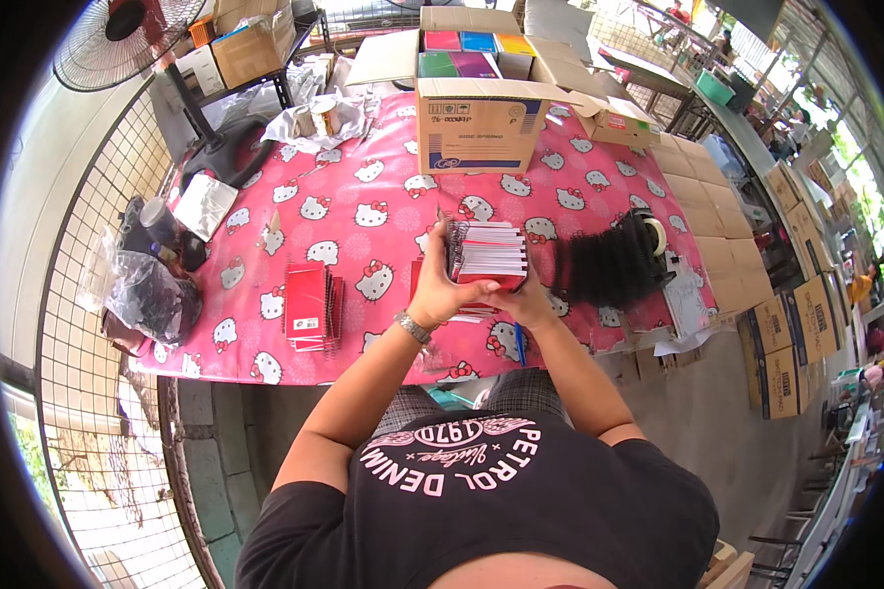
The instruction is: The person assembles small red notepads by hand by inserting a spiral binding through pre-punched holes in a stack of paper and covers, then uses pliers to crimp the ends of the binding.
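- Held item: I have the notebook bundle [493,251] between both hands, over the near half of the counter [354,236].
- Fingers: those of the left hand [440,287] close around its left side; the right hand [528,301] grips its lower right, fingers partly hidden.
- Done, in my judgement: a red notebook stack [306,299] lies piled at left; coloured books [459,65] sit inside the open carton [476,133].
- Left: the bundle is not yet set down; the carton is unclosed.
- Undetermined: the black coils [607,265] lie at right; I cannot tell how many remain for use.
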{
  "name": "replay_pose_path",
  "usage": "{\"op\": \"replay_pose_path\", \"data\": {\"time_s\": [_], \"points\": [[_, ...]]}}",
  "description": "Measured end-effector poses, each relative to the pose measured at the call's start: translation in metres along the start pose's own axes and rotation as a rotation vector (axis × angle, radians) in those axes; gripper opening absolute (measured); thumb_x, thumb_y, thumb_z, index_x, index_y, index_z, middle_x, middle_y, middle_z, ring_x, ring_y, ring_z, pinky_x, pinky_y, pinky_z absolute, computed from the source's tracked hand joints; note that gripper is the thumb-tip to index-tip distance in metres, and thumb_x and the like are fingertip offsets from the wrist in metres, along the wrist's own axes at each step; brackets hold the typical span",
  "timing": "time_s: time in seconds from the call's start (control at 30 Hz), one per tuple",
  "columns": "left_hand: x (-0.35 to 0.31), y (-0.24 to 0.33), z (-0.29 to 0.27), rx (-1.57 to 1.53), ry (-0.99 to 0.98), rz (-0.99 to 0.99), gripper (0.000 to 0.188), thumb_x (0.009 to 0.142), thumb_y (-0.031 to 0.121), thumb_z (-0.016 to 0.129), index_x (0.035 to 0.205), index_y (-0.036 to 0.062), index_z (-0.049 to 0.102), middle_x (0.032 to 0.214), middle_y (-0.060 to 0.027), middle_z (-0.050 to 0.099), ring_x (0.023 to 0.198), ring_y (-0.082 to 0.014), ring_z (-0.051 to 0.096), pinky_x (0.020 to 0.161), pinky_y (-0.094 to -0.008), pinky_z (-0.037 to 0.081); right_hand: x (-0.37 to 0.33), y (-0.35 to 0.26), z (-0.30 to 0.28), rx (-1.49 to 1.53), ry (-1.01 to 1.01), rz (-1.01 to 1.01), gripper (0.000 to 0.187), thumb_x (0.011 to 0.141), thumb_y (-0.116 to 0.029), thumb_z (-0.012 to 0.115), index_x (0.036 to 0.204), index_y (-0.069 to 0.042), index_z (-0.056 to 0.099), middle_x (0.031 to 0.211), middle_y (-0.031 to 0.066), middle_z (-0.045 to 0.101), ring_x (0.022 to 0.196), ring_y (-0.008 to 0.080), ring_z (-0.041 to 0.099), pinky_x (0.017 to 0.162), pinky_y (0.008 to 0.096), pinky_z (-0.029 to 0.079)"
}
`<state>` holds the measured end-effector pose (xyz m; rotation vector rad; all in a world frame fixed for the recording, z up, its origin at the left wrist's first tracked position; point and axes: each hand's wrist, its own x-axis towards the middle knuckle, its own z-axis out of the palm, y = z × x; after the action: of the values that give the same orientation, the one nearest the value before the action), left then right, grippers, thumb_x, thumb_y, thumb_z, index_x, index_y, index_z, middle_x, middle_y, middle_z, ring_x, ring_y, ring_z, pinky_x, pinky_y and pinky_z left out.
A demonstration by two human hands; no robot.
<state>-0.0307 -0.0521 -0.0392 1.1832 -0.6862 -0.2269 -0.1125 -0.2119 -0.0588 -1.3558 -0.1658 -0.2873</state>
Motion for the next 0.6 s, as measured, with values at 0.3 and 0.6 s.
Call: {"op": "replay_pose_path", "data": {"time_s": [0.3,0.6], "points": [[-0.006,-0.011,-0.012,0.199,-0.067,-0.055,0.101,0.061,0.029,0.096,0.134,-0.0012,0.034,0.127,-0.0155,0.054,0.12,-0.0238,0.055,0.104,-0.0369,0.044,0.006,-0.024,-0.016,-0.581,-0.24,-0.079,0.111,0.07,-0.047,0.087,0.151,0.0,0.027,0.154,0.0232,0.032,0.145,0.0332,0.031,0.119,0.0457,0.026],[-0.007,-0.002,-0.018,0.172,-0.066,-0.079,0.094,0.059,0.034,0.097,0.125,0.0003,0.039,0.121,-0.0156,0.056,0.113,-0.021,0.057,0.099,-0.0351,0.047,0.036,-0.122,0.042,-1.62,-0.394,-0.349,0.106,0.074,-0.073,0.066,0.146,0.001,0.043,0.152,0.0194,0.042,0.147,0.0337,0.029,0.122,0.0533,0.01]]}}
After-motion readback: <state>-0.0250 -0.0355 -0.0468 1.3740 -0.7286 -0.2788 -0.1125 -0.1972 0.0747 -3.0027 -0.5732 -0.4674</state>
